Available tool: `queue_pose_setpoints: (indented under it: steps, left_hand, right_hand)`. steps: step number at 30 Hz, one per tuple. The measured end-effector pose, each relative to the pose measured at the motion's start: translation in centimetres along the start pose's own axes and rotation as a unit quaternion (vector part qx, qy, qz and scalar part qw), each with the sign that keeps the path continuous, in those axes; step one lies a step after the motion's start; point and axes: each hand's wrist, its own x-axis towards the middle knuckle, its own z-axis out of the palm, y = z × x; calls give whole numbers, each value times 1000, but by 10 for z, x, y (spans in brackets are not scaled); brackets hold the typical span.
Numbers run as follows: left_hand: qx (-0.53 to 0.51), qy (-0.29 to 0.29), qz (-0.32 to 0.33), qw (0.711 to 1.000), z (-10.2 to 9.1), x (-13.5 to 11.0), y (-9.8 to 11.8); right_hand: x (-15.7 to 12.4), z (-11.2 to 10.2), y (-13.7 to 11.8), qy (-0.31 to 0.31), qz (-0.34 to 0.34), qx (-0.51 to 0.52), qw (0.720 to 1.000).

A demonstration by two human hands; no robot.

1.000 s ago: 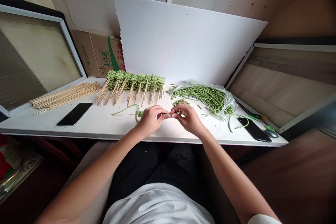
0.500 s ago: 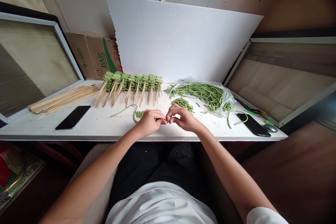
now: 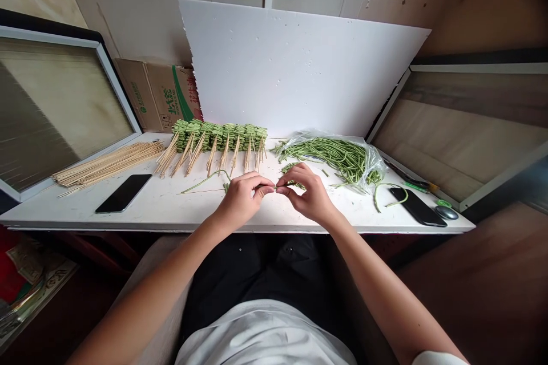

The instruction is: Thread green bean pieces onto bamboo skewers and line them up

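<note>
Green short bean piece [image 3: 275, 187] is pinched between thumbs and forefingers of both hands, above the white tabletop [image 3: 171, 208] near its front edge. Versus half a second ago, the hands sit slightly farther in. The left hand [image 3: 242, 198] now mostly covers the coiled green bean [image 3: 225, 186]. Opposite, the right hand [image 3: 311, 197] is curled, knuckles up, fingertips meeting.

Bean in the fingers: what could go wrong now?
1. The bean is only pinched between the tips of the left hand and right hand, near the table edge. It might slip and fall into the lap.
2. Loose beans trail out of the bag towards the phone. A sweep of the right arm could knock them off.
</note>
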Motion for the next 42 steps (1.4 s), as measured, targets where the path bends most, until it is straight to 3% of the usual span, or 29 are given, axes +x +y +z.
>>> queue_pose_setpoints:
  steps: [5, 13, 18, 20, 23, 27, 30, 32, 35, 39, 42]
  left_hand:
    - [-34, -34, -4, 999, 0, 0, 0]
    - [-129, -70, -35, 989, 5, 0, -15]
    - [-120, -57, -63, 989, -6, 5, -38]
    - [-119, -47, -84, 988, -16, 8, -43]
    - [-122, -61, -82, 987, -26, 10, -39]
    - [-114, -88, -57, 988, -23, 8, -33]
    - [-118, -87, -61, 987, -15, 6, -38]
    - [-118, -78, -67, 988, -10, 5, -40]
    - [-109, -57, -71, 990, -3, 3, -39]
    - [-75, -22, -82, 994, 9, -1, -32]
    - [-88, -16, -86, 992, 16, -4, -29]
  right_hand:
    - [-3, 9, -2, 24, 25, 52, 998]
    - [-5, 26, 23, -20, 85, 217, 972]
    - [-3, 12, 29, -54, 121, 314, 940]
    - [-1, 0, 31, -36, 126, 287, 949]
    - [-3, -7, 43, -7, 122, 125, 985]
    - [-18, 12, 78, -41, 101, -70, 992]
    - [-30, 28, 103, -106, 94, -108, 984]
    - [-32, 30, 108, -112, 91, -114, 983]
    - [-25, 21, 91, -72, 82, -95, 990]
    - [-11, 8, 45, -59, 103, 46, 992]
    - [-6, 5, 23, -49, 103, 69, 991]
